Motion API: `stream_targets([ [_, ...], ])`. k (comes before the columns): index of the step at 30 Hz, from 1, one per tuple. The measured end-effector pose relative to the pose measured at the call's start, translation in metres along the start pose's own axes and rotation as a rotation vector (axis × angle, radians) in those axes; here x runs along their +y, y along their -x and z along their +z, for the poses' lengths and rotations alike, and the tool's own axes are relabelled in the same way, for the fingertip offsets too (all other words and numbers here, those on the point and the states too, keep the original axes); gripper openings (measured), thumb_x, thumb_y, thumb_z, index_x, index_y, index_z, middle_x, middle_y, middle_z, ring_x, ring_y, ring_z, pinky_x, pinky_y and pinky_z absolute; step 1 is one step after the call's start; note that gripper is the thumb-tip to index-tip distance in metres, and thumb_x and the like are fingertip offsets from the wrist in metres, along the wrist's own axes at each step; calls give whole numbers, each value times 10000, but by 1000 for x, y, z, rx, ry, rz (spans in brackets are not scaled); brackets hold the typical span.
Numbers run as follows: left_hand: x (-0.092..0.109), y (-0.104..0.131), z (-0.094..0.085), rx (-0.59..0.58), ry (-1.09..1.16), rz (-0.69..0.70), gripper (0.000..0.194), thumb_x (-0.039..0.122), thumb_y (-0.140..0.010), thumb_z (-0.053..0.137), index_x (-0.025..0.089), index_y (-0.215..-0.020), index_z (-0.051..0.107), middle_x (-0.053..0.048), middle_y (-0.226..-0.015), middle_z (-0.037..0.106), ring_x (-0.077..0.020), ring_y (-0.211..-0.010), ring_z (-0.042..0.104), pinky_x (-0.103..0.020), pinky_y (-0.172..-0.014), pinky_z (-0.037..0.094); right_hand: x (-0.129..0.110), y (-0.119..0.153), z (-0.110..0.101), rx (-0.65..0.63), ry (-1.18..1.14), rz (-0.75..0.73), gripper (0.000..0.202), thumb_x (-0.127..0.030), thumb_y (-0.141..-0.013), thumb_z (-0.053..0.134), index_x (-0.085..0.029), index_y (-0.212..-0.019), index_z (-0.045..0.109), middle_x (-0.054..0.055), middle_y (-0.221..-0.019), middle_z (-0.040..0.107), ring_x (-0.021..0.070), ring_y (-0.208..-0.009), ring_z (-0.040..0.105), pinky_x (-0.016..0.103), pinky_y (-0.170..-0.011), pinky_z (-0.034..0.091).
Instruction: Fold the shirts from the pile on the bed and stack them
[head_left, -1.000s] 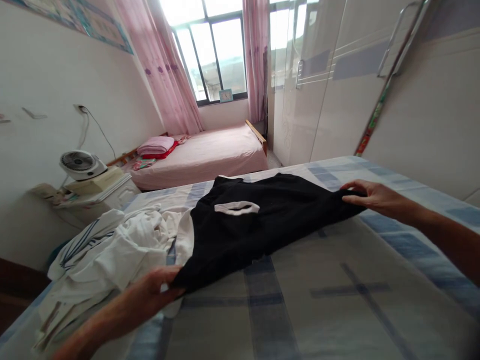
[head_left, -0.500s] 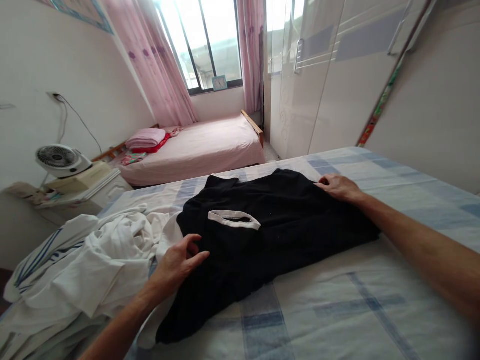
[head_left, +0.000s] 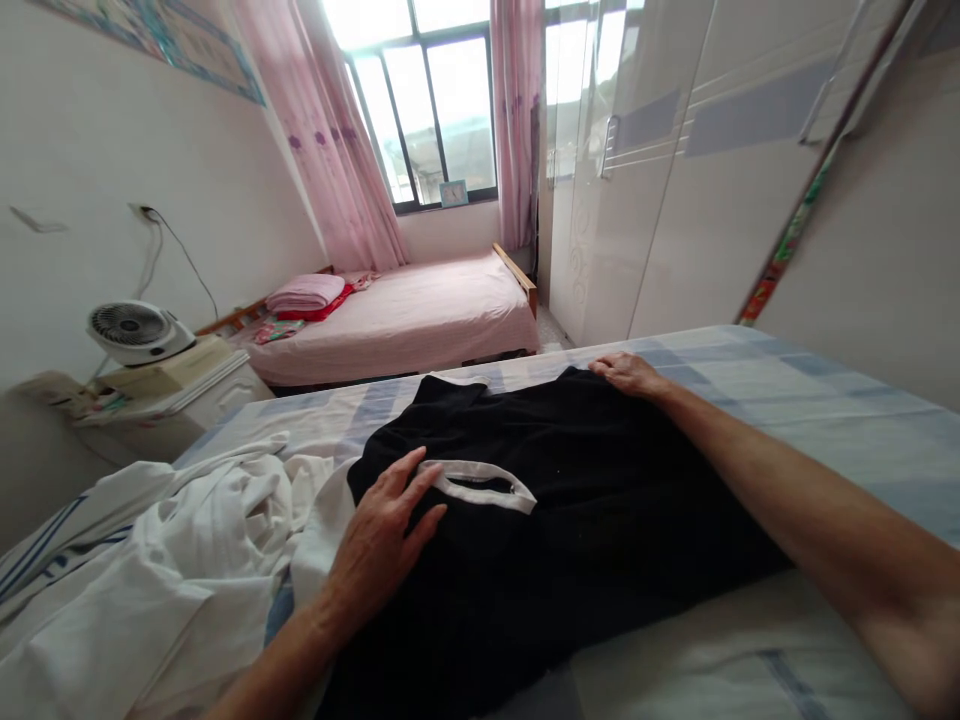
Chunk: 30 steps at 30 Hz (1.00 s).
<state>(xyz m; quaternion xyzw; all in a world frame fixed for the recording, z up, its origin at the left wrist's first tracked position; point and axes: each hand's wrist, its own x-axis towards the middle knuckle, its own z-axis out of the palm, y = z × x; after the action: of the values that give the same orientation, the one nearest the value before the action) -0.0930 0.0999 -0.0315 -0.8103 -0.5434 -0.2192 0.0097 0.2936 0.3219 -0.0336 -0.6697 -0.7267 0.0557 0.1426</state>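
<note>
At centre-left, the left hand (head_left: 390, 525) is now reaching the white collar (head_left: 491, 497), fingers spreading. The right hand (head_left: 626, 375) is shifting leftward; its grip I cannot tell.

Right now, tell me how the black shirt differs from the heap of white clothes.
The black shirt is dark with white trim; the heap of white clothes is mostly pale. The shirt lies spread fairly flat, while the heap is crumpled. The shirt lies mid-view, the heap at the left. Both lie on the checked bedspread.
</note>
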Motion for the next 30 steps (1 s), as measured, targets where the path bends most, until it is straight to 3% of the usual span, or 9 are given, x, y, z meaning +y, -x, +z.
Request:
stream_targets([
  [3,-5,7,20,-69,-45,15,414,353,-922,431,267,-1321,503,-74,-1443,423,-266,-1319,394,-494,-1073,336,-20,-17,13,7,-13,1,322,-462,-801,522,-242,-932,718,49,-977,706,204,-924,617,270,-767,445],
  [6,-8,12,26,-96,-112,-2,426,358,-928,430,312,-1350,465,-54,-1446,427,-269,-1334,376,-540,-1072,316,-28,-28,16,16,-14,6,247,-380,-723,616,-242,-903,715,24,-920,708,187,-883,622,241,-732,445],
  [10,-8,12,25,-105,-148,-14,432,372,-929,426,320,-1357,455,-46,-1441,437,-261,-1334,379,-537,-1064,331,-23,-37,7,135,13,78,307,-307,-836,461,-162,-1019,660,96,-968,694,198,-889,624,258,-739,438],
  [13,-8,11,26,-111,-166,-25,436,391,-929,419,312,-1356,458,-45,-1442,436,-262,-1334,379,-544,-1061,331,-21,-41,7,226,47,142,356,-355,-877,405,-147,-1070,620,140,-973,682,236,-903,627,305,-742,441],
  [19,-7,10,26,-121,-169,-18,442,403,-933,406,291,-1358,459,-52,-1440,440,-257,-1333,381,-528,-1064,328,-18,-34,13,160,109,177,282,-346,-845,477,-186,-1008,642,129,-1068,664,237,-950,620,328,-766,452],
  [22,-9,10,25,-97,-140,0,431,395,-933,413,260,-1335,489,-66,-1427,455,-265,-1326,387,-523,-1070,317,1,-10,-13,183,51,129,311,-327,-845,465,-172,-1046,644,107,-1066,670,220,-953,614,309,-796,445],
  [24,-12,9,25,-72,-95,14,417,389,-931,419,235,-1304,523,-75,-1399,487,-270,-1312,403,-516,-1070,319,17,22,-38,153,-34,63,315,-340,-828,482,-173,-1030,657,83,-979,693,211,-892,623,305,-795,448],
  [27,-16,7,24,-13,0,32,388,378,-923,432,190,-1223,591,-95,-1299,572,-272,-1269,445,-486,-1063,342,35,89,-67,-24,-199,-64,338,-441,-802,520,-202,-982,678,49,-951,700,208,-870,622,308,-800,455],
  [30,-14,4,20,67,93,8,344,354,-890,490,163,-1131,645,-109,-1171,631,-269,-1177,509,-449,-1021,397,46,152,-74,-207,-274,-106,391,-520,-785,547,-233,-1014,683,44,-1052,680,223,-956,605,317,-841,447],
])
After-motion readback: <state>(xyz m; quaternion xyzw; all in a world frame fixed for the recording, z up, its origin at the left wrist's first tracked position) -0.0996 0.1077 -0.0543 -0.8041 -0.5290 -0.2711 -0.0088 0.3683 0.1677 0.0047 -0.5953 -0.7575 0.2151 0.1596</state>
